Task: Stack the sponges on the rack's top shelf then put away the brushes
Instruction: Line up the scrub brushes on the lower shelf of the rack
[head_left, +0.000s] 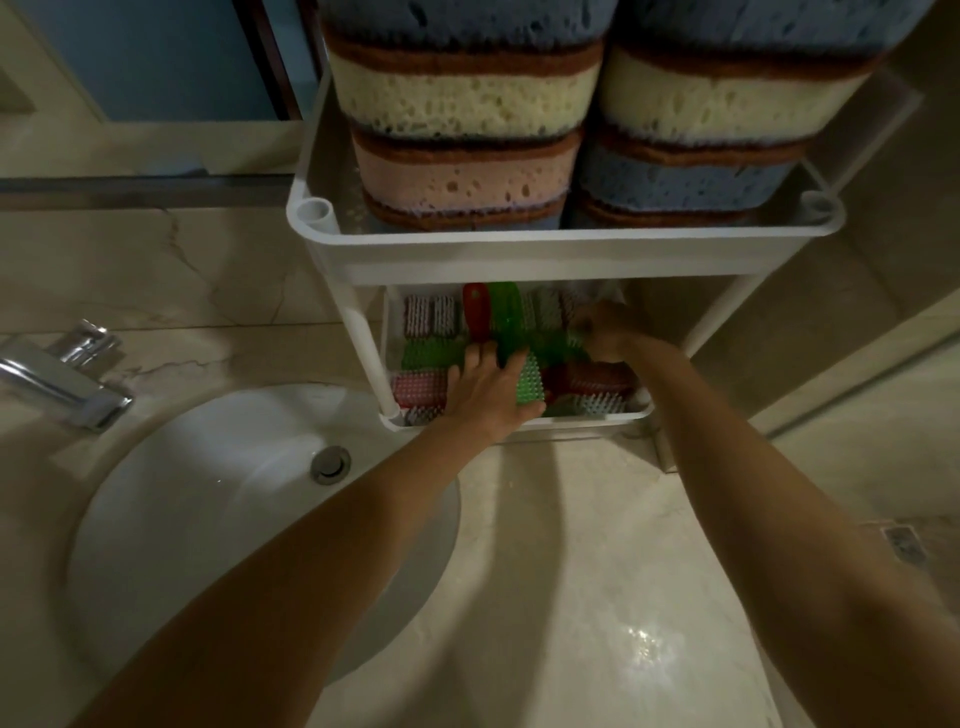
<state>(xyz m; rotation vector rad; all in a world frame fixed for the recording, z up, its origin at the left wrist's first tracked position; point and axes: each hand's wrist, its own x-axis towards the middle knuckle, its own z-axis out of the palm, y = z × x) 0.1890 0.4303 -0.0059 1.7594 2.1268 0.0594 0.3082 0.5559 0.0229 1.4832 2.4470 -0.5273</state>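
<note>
Head view shows the left hand (491, 397) with its fingers fairly straight and fanned, lying flat on the brushes (431, 353) heaped in the rack's lower shelf (519, 425). Its thumb side lies against a green bristled brush (531, 387), with no curl round it that I can make out. The right hand (605, 332) reaches deeper under the top shelf (519, 244), in shadow and blurred. Whether its fingers hold a brush or only touch the pile cannot be told. Around the hands the brushes lie crossed and overlapping: a red handle (478, 312) and green ones toward the back, a red brush (592, 376) on the right, and pink and white bristles at the left. Above, the sponges (467, 104) stand in two tall stacks side by side on the top shelf, so that part of the task looks done and the brushes are being settled. The main risk, as I judge it, is the loose heap. A push on one brush could tip another over the low front rim and send it onto the counter or into the basin. A wrist lifting carelessly could also knock the shelf overhead and set the tall sponge stacks leaning. The rack stands on a pale marbled counter (571, 571), glossy with a bright glare spot. A white round sink (208, 493) with a metal drain (330, 464) and a chrome tap (62, 379) is just to its left. A blue panel (156, 62) rises behind, and tiled floor with a small drain grate (905, 545) lies lower right. The room is dim.
</note>
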